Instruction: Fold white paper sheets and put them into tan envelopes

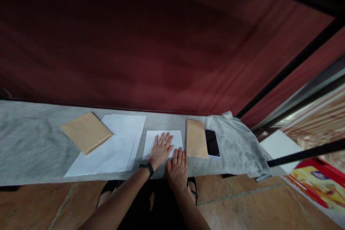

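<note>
My left hand (160,150) lies flat with fingers spread on a folded white sheet of paper (175,138) in the middle of the table. My right hand (178,167) rests flat at the sheet's near right corner, fingers stretched out. A black watch sits on my left wrist. Just right of the sheet lies a narrow brown envelope (196,138), and beside that a black phone (212,142).
A stack of white sheets (113,147) lies to the left with a larger brown envelope (86,132) overlapping it. The table wears a grey cloth (29,140). A dark red curtain hangs behind. Black poles and a white board (280,147) stand at the right.
</note>
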A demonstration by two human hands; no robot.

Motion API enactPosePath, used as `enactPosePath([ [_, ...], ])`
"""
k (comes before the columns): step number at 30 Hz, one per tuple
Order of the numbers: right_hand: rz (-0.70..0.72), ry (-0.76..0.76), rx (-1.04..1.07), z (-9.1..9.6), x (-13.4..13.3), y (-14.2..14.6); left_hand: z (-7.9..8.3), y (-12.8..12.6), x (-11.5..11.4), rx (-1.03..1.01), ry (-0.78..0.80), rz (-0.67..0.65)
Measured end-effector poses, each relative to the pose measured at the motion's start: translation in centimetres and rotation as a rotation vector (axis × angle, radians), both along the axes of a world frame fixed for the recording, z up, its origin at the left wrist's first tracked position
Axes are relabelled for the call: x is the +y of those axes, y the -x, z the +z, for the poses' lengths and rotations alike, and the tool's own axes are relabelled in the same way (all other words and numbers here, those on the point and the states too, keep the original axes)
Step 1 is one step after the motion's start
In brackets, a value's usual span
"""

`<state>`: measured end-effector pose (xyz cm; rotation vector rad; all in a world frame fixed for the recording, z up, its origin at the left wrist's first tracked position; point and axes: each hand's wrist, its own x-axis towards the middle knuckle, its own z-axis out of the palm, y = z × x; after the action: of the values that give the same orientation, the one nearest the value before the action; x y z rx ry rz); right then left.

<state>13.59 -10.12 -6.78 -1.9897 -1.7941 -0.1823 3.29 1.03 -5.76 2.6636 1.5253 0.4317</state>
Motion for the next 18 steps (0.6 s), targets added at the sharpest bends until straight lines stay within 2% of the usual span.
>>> enactPosePath([
  [5,0.018,-0.006,0.006,-0.2,0.0,-0.2,-0.2,1.7,-3.5,0.010,-0.021,-0.056],
  [8,0.002,0.025,0.019,0.0,0.0,0.0,-0.8,2.8,-5.1,-0.024,0.003,-0.031],
  [10,-0.009,0.050,0.030,0.2,-0.1,0.1,-1.2,3.5,-5.6,-0.094,0.025,0.060],
  [13,-0.002,0.060,0.032,0.3,-0.2,0.0,-1.2,4.2,-5.4,-0.252,0.079,0.299],
  [15,0.007,0.050,0.023,0.4,-0.2,0.0,-0.4,4.7,-4.6,-0.366,0.128,0.425],
  [18,0.010,0.036,0.011,0.6,-0.3,-0.1,1.8,5.4,-2.8,-0.538,0.224,0.539],
])
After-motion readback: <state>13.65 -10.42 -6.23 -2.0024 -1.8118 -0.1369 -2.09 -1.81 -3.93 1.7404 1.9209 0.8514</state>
